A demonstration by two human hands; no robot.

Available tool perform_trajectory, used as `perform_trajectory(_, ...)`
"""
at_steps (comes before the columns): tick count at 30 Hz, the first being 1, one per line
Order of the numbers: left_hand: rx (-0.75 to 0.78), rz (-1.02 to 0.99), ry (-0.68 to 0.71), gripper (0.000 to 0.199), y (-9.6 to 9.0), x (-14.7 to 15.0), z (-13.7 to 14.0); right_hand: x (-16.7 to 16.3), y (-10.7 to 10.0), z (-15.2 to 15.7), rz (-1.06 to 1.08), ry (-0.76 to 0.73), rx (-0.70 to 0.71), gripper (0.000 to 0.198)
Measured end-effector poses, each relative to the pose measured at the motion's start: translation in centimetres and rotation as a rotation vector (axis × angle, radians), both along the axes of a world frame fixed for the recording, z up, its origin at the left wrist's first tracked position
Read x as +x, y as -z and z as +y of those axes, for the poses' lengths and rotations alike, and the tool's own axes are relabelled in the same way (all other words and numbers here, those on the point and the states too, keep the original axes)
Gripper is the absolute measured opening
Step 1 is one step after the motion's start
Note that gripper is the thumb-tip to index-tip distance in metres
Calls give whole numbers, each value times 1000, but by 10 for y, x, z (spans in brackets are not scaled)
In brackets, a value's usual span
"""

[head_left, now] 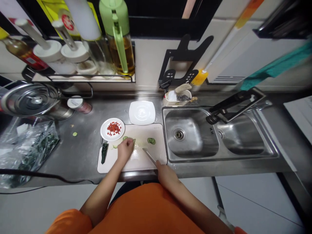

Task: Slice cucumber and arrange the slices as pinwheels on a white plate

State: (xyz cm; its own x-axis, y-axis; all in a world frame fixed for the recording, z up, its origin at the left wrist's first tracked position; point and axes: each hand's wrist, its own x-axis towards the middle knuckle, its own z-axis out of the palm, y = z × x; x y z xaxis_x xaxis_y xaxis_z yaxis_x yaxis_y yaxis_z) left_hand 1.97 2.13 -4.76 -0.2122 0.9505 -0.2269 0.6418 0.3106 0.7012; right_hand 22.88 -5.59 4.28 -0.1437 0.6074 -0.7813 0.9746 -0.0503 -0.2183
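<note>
My right hand (166,174) is closed round the handle of a kitchen knife (149,156), whose blade points up and left over the white cutting board (131,165). My left hand (126,150) pinches a thin cucumber slice (134,141) above the board's middle. A few overlapping cucumber slices (151,140) lie to the right on the board, and other pale green pieces are beside my left hand. At the board's left edge rests a dark green cucumber piece (104,153). A round white plate with chopped red bits (114,128) overlaps the board's upper left corner.
An empty square white plate (142,112) stands behind the board. To the right is a double steel sink (195,136) with a black faucet (225,107). Plastic bags of greens (31,146) and a lidded pot (36,100) sit left. Bottles and jars line a rack (85,78).
</note>
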Motion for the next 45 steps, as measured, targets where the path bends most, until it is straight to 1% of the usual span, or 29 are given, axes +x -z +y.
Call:
perform_trajectory(2, 2, 26, -105, 25, -1, -13, 4, 0, 1, 0, -3, -2, -5, 44)
perform_trajectory(4, -5, 59, -144, 26, -1, -24, 7, 0, 3, 1, -4, -5, -4, 45)
perform_trajectory(7, 9, 156, -99, 25, 2, -34, 8, 0, 6, 1, -1, -14, 9, 45)
perform_trajectory(11, 42, 342, -23, 26, 5, -36, 4, 1, 8, 0, 3, -25, 39, 44)
perform_trajectory(14, 98, 381, 2, 25, 6, -34, 2, 2, 8, -1, -3, -25, 43, 44)
perform_trajectory(16, 153, 312, 83, 23, 7, -27, 4, 3, 8, -2, 2, -26, 35, 45)
perform_trajectory(19, 209, 139, 304, 27, 7, -7, 14, 2, 6, -1, 6, -23, 19, 46)
perform_trajectory(22, 179, 41, 528, 35, 10, 20, 28, 1, 4, 0, -8, -24, 5, 45)
perform_trajectory(23, 164, 29, 585, 35, 11, 28, 32, 1, 5, -1, -13, -28, 11, 45)
perform_trajectory(25, 134, 31, 661, 36, 14, 41, 38, 1, 6, -1, -21, -31, 27, 45)
perform_trajectory(27, 106, 47, 696, 34, 17, 48, 41, 2, 8, -3, -22, -27, 38, 44)
perform_trajectory(29, 85, 57, 702, 32, 20, 51, 42, 2, 10, -5, -17, -23, 40, 44)
perform_trajectory(32, 86, 44, 671, 28, 20, 53, 42, 2, 14, -7, -6, -19, 55, 47)
perform_trajectory(35, 83, 10, 635, 20, 14, 54, 42, 2, 16, -7, -3, -13, 61, 49)
perform_trajectory(38, 32, -41, 599, 12, 6, 55, 40, 3, 16, -5, -3, -8, 44, 47)
perform_trajectory(40, -22, -84, 548, 10, 2, 52, 38, 3, 14, -4, 1, -8, 24, 47)
perform_trajectory(42, -59, -113, 469, 11, 1, 46, 33, 3, 11, -2, 0, -7, 5, 47)
perform_trajectory(45, -67, -113, 320, 23, 4, 32, 24, 3, 8, 0, 7, -4, -2, 48)
